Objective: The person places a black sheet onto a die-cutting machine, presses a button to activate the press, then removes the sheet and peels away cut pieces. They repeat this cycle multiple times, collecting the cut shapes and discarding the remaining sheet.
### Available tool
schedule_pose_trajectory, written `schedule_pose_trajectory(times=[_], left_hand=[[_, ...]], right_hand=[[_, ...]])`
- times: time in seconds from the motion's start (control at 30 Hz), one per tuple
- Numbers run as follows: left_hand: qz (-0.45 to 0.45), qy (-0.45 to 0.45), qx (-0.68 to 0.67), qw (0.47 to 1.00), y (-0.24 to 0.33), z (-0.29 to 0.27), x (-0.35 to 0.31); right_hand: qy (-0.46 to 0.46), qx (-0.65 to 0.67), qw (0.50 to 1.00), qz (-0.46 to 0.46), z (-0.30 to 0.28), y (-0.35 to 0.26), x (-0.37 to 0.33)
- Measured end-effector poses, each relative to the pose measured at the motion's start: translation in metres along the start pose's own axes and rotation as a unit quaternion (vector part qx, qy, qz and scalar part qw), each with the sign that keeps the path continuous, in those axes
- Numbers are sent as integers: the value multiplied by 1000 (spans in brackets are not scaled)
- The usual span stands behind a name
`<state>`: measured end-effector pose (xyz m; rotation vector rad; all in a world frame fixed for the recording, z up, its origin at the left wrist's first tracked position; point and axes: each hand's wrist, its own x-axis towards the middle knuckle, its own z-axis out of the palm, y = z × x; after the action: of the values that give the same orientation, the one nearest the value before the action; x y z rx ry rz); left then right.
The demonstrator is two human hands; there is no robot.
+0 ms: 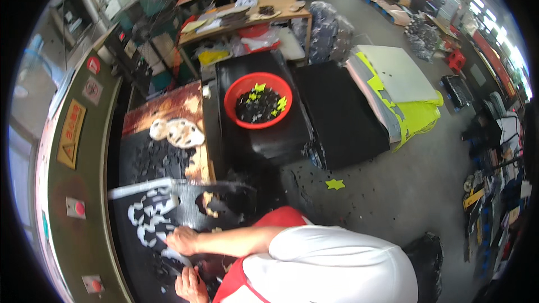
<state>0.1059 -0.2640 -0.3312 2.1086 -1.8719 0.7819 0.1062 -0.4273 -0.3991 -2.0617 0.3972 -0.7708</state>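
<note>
A dark glossy sheet (188, 213) lies over the work surface beside the green machine. Pale, irregular shapes (150, 216) show across its left part; whether they are holes or loose pieces I cannot tell. Through a ragged hole near its right side the stained board below shows. My right hand (182, 240) rests at the sheet's near part, fingers closed beside a pale shape. Nearer to me, my left hand (191, 286) has its fingers curled over something dark at the surface's edge. What either hand grips is hidden.
The green machine panel (84, 174) with red buttons stands left. Beyond the sheet is a stained board (193, 109) with black scraps and a whitish holed piece (178, 133). A red basin (258, 126) holds black and yellow-green pieces. Stacked sheets (393, 73) stand right; a yellow-green scrap (335, 184) lies on the floor.
</note>
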Motion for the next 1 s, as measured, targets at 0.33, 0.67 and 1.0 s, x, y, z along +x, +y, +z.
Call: schedule_pose_trajectory(times=[0.33,0.67,1.0], left_hand=[[-63,47,-67,995,13,-21,-18],[-413,257,-295,822,34,-16,-40],[-549,467,-383,577,-31,-95,-76]], right_hand=[[14,-75,997,-15,2,7,0],[20,-126,992,-24,3,2,10],[-132,-198,971,1,-54,0,10]])
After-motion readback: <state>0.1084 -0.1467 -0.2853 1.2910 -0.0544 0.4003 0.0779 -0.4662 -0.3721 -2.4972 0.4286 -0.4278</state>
